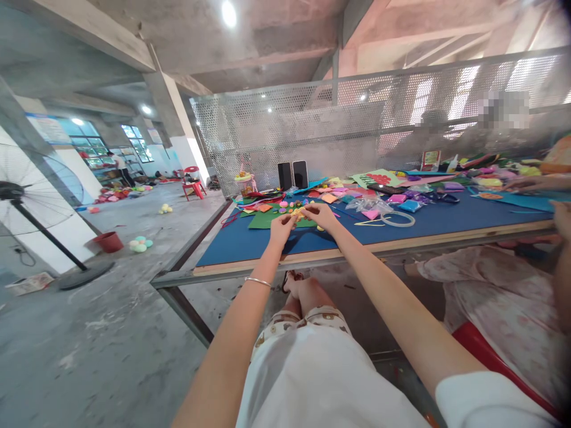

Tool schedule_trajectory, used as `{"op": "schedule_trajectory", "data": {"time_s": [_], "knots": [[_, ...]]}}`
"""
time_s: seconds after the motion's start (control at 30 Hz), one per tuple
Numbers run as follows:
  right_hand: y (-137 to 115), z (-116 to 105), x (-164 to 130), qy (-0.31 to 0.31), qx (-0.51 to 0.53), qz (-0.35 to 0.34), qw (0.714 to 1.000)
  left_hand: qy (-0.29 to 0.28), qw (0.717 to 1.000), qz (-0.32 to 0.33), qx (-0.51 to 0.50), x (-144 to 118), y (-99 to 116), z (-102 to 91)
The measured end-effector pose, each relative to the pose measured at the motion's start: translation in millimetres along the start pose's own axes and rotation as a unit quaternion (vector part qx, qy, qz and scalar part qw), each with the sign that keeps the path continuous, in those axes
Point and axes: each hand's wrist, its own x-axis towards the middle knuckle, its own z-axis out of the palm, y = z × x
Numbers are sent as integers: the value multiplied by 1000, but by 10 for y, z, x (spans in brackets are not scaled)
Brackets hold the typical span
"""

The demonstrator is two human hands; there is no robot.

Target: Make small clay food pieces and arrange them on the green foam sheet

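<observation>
Both my arms reach out over the near edge of a blue-topped table (250, 244). My left hand (282, 226) and my right hand (320, 215) meet there and pinch a small yellow piece (298, 213) between their fingertips. A thin bracelet sits on my left wrist. Under the hands lies a green felt sheet (267, 220), with small pink and yellow bits beside it.
Coloured felt sheets, plastic bags (370, 205), a tape ring (398, 219) and two dark phones (292, 175) crowd the table. A perforated metal screen (357, 119) stands behind. Another person sits at my right (504, 297). A standing fan (27, 196) and red bucket (108, 241) are on the floor left.
</observation>
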Motion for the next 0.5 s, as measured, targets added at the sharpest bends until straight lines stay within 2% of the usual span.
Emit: {"op": "schedule_trajectory", "data": {"time_s": [0.27, 0.4, 0.5], "knots": [[72, -26, 36, 58, 18, 15, 998, 77, 996, -18, -29, -2, 14, -22], [14, -1, -5, 25, 30, 7, 999, 95, 994, -39, -36, 1, 17, -31], [-45, 26, -42, -14, 27, -2, 1000, 86, 994, -57, -32, 0, 14, -23]]}}
